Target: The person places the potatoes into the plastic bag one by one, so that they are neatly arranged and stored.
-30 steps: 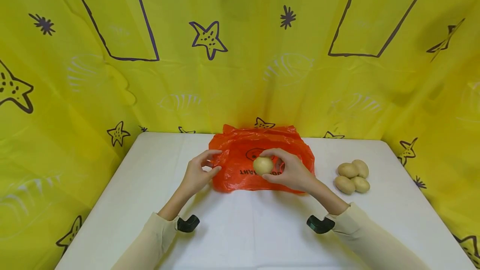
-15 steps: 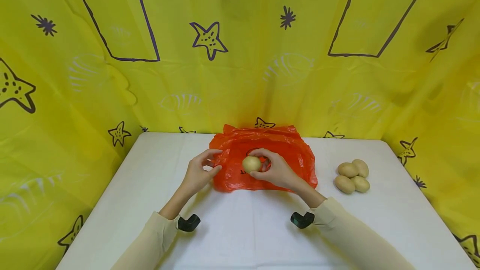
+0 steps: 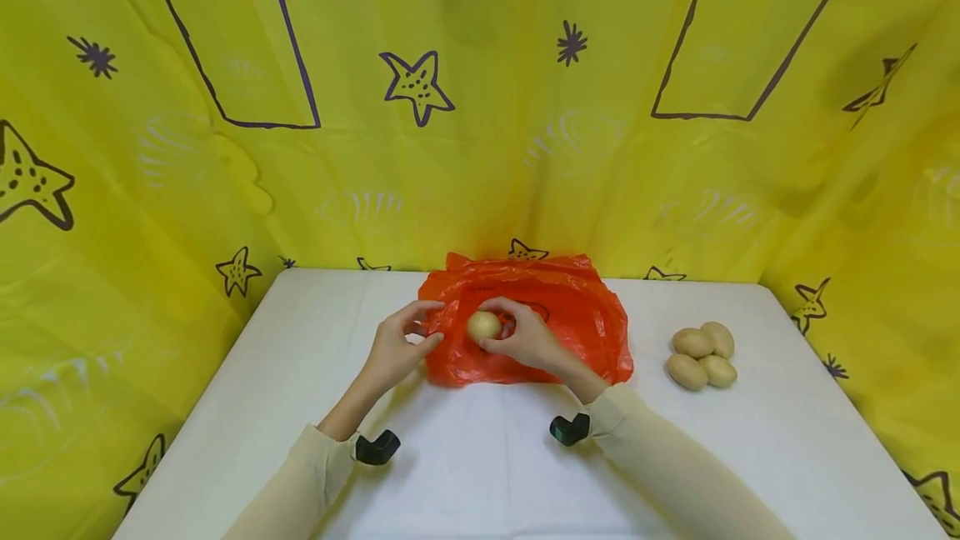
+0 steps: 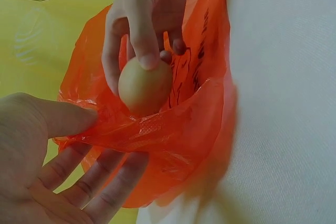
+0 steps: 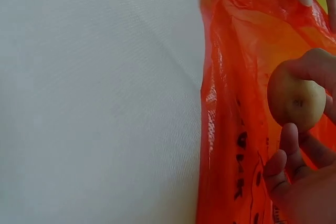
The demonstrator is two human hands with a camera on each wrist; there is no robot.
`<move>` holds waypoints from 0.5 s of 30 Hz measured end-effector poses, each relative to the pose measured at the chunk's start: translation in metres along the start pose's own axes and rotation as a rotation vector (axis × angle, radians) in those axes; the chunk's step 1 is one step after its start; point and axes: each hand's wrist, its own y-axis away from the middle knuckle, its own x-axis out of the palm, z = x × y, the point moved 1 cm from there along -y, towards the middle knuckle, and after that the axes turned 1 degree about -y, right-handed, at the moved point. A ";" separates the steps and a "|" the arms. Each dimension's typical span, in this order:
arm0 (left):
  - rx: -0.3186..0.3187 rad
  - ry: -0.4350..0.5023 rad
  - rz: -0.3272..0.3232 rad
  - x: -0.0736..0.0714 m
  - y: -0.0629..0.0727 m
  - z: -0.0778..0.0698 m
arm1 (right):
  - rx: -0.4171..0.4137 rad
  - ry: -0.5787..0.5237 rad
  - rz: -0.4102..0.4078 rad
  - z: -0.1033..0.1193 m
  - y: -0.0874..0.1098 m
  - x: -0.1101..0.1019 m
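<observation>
my right hand (image 3: 527, 342), pinching a potato (image 3: 483, 327), has moved left, seemingly to the mouth of the red bag (image 3: 577, 336) my left hand (image 3: 397, 347) pinches.

5 potatoes (image 3: 482, 327), 1 red bag (image 3: 577, 315), 1 white table (image 3: 480, 465).

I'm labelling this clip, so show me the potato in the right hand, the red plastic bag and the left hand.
Held potato (image 5: 295, 100), right wrist view: its exposed skin, near the middle.
Red plastic bag (image 3: 581, 332), head view: bare film toward the picture's right.
Left hand (image 3: 392, 350), head view: back of the hand.
</observation>
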 end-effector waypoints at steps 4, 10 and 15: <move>0.010 0.002 -0.005 0.000 0.001 -0.001 | 0.015 0.022 0.004 -0.001 -0.006 0.007; 0.017 0.014 -0.015 0.000 0.003 -0.002 | 0.045 0.053 -0.019 -0.007 -0.014 0.016; 0.019 0.014 -0.015 -0.002 0.002 -0.001 | 0.060 0.080 -0.046 -0.005 -0.019 0.019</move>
